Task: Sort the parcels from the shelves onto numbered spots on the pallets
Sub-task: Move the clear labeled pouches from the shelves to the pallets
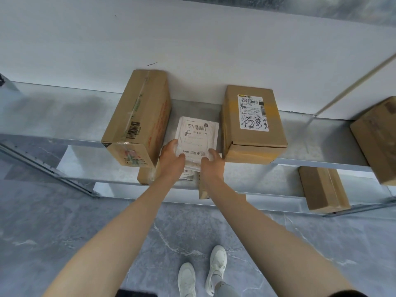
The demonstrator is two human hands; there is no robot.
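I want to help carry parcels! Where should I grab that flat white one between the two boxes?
Grip the white mailer by its near edge, from the front, as the left hand and right hand do. It lies flat, with the left box and right box close beside it.

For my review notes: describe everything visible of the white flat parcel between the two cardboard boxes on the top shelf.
The white mailer is a thin, soft, wrinkled pouch, its top covered by a shipping label with a barcode and the digits 159 159 L02 170. It lies roughly flat on the top shelf, between the tall carton and the labelled box. The left hand and right hand grip its near edge.
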